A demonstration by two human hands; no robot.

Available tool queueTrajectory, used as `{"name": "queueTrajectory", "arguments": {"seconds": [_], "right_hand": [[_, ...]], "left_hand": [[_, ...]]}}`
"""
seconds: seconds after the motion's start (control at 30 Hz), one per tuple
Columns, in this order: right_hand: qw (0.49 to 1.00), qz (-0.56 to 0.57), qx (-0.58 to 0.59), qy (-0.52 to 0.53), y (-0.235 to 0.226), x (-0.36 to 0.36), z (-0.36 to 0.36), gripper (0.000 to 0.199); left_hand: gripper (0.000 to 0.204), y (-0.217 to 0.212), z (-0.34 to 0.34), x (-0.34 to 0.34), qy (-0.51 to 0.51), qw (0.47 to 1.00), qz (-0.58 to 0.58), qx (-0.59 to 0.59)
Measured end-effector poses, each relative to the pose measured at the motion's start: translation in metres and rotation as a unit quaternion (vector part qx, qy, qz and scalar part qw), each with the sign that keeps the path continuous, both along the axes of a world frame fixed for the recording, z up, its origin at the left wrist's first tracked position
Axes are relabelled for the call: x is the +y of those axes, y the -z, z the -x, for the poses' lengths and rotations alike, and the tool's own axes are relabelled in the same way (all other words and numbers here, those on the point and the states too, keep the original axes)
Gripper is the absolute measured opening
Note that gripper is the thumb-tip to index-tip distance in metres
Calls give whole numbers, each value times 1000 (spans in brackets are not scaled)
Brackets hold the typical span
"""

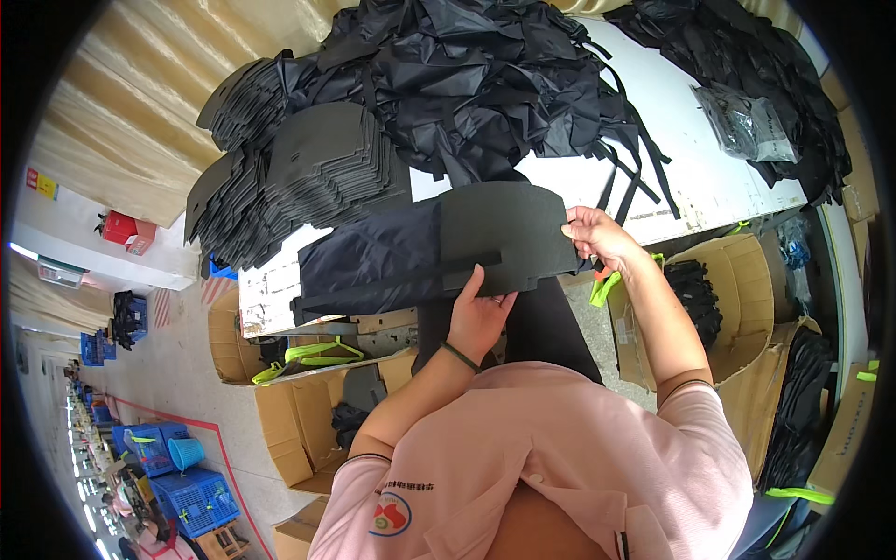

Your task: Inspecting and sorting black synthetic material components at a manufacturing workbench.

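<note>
A dark grey foam panel (pixel 509 219) with a rounded end lies across the table's near edge in front of me. Its left part meets a piece of black fabric (pixel 373 257), and a black strap runs along the near side. My left hand (pixel 481 322) is closed on the panel's near edge, thumb on top and the other fingers partly hidden beneath. With thumb and fingers, my right hand (pixel 597 238) pinches the panel's right edge. Whether the panel sits inside the fabric or on top of it, I cannot tell.
Stacked grey foam panels (pixel 327 154) stand at the table's left. Behind lies a big heap of black fabric pieces (pixel 476 84) with loose straps. A clear plastic bag (pixel 747 126) rests at the far right. Cardboard boxes (pixel 737 280) flank me below the white table (pixel 691 187).
</note>
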State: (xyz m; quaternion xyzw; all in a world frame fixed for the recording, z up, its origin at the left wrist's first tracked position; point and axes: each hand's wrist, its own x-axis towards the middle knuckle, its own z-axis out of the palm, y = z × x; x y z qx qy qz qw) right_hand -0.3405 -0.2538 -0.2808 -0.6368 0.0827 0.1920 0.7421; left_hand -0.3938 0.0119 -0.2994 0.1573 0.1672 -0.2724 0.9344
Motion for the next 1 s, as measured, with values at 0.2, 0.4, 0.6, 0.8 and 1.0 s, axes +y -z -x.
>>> {"name": "queueTrajectory", "arguments": {"seconds": [0.2, 0.4, 0.6, 0.8, 1.0], "right_hand": [[974, 199, -107, -2, -9, 10, 9, 13], [934, 304, -189, 18, -18, 25, 11, 13], [954, 245, -170, 20, 7, 6, 4, 19], [966, 239, -97, 14, 11, 1, 5, 22], [916, 374, -148, 3, -4, -8, -20, 28]], "left_hand": [[27, 6, -6, -6, -9, 994, -105, 44], [30, -2, -5, -9, 15, 981, -172, 92], [37, -18, 3, 24, 301, 945, -34, 125], [51, -39, 9, 21, 168, 501, -554, -644], [105, -11, -31, 17, 219, 165, -716, -642]]}}
